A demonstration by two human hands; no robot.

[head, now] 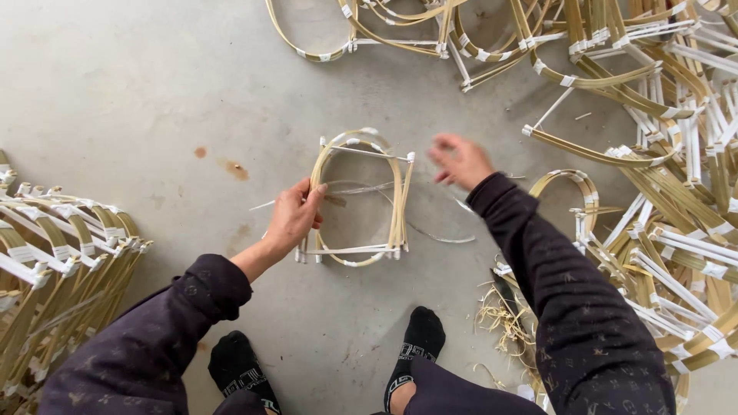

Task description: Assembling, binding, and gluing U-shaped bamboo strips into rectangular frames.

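While a stack of pale bamboo-strip frames [61,246] lay at far left on the grey concrete floor [154,92], the left hand [294,219] clenched its grip on a looped bamboo frame bound with white tape [361,200] at centre; the right hand [460,161], blurred, hovered released just beside it, near a right-hand heap of frames [669,192].

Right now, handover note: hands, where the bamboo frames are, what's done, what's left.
Left hand: grips the left side of one bamboo frame, held upright over the concrete floor.
Right hand: open, blurred, just right of the frame, holding nothing.
Stacked frames lie at the left; a loose pile of frames lies at the right and top.
Shavings by the right foot.
Done or left: cannot tell which pile is finished.
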